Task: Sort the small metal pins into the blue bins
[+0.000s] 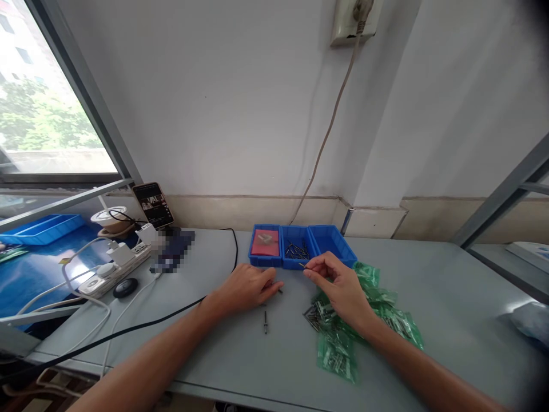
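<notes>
My right hand (pixel 338 286) pinches a small, thin metal pin (pixel 302 265) between thumb and fingertips, just in front of the middle blue bin (pixel 294 264). Several dark metal pins (pixel 297 250) lie in that bin. My left hand (pixel 251 286) rests low over the table with curled fingers; whatever they hold is hidden. A small dark piece (pixel 280 291) shows by its thumb. One rivet-like metal pin (pixel 265 323) lies on the table nearer to me. Green plastic bags (pixel 338 357) of metal pins spread beneath and beside my right forearm, with some loose pins (pixel 312 317) at their left.
The left blue bin (pixel 265 261) holds a red item, and the right blue bin (pixel 332 243) adjoins the middle one. A black cable (pixel 150 323) crosses the table under my left arm. Further left are a power strip (pixel 139 252), a propped phone (pixel 153 204) and a lidded cup (pixel 112 220).
</notes>
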`<state>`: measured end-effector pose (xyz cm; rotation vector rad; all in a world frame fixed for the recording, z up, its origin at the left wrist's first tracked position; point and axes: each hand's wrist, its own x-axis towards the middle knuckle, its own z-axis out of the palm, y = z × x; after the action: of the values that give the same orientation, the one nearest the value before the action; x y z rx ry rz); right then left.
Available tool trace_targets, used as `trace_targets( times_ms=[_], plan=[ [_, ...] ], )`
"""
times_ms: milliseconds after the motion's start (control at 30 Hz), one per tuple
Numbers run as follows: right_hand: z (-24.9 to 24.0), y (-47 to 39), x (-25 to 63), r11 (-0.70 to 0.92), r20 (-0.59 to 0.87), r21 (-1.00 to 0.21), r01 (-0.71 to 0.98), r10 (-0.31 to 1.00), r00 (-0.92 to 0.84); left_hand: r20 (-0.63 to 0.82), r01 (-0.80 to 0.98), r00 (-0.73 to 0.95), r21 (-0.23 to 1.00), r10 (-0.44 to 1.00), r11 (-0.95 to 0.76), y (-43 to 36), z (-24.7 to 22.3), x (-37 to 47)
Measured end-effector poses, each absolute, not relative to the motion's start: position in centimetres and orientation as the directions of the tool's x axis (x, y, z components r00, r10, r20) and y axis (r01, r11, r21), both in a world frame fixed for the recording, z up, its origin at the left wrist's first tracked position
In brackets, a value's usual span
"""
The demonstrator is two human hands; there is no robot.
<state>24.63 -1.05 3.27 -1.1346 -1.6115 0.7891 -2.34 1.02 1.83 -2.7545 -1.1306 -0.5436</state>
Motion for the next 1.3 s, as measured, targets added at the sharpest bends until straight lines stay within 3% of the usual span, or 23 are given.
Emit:
trace_targets(
  times_ms=[167, 333, 600, 767, 967, 1067, 1133, 1233, 1300],
  plan=[
    [3.9, -1.3, 24.3, 0.212, 0.189, -0.966, 0.149, 0.97, -0.151, 0.345, 0.7, 0.661, 0.035, 0.666, -0.713, 1.2, 1.8, -2.4],
    [3.9, -1.0, 24.2, 0.144, 0.135, -0.988, 0.048, 0.98, -0.149, 0.303, 0.709, 0.664, 0.033, 0.683, -0.704, 1.1, 2.3, -2.5],
    [4.3, -0.8, 24.4, 0.094, 0.083, -0.991, 0.091, 0.989, -0.12, 0.251, 0.7, 0.69, 0.007, 0.679, -0.714, 0.6, 3.6, -2.8],
    [4.5, -0.6, 24.3, 0.039, 0.037, -0.999, 0.033, 0.996, -0.076, 0.25, 0.702, 0.7, -0.071, 0.669, -0.708, 0.7, 3.5, -2.7],
    [3.8, 0.4, 24.6, -0.006, -0.006, -1.0, -0.007, 1.0, 0.003, 0.234, 0.71, 0.692, -0.051, 0.683, -0.703, 0.8, 3.1, -2.8],
    [3.2, 0.6, 24.7, 0.049, 0.048, -0.995, 0.084, 0.999, -0.012, 0.224, 0.705, 0.698, -0.044, 0.68, -0.708, 0.6, 3.2, -2.7],
    [3.0, 0.4, 24.6, 0.152, 0.138, -0.955, 0.256, 0.988, -0.073, 0.21, 0.702, 0.701, -0.039, 0.681, -0.711, 0.4, 3.4, -2.6],
    [2.8, -0.3, 24.5, 0.408, 0.284, -0.743, 0.53, 0.91, -0.302, 0.181, 0.701, 0.702, -0.003, 0.689, -0.713, 0.0, 3.7, -2.3],
    [2.8, -0.9, 24.4, 0.572, 0.314, -0.588, 0.573, 0.813, -0.49, 0.177, 0.694, 0.705, 0.031, 0.687, -0.72, -0.1, 3.8, -2.1]
  ],
)
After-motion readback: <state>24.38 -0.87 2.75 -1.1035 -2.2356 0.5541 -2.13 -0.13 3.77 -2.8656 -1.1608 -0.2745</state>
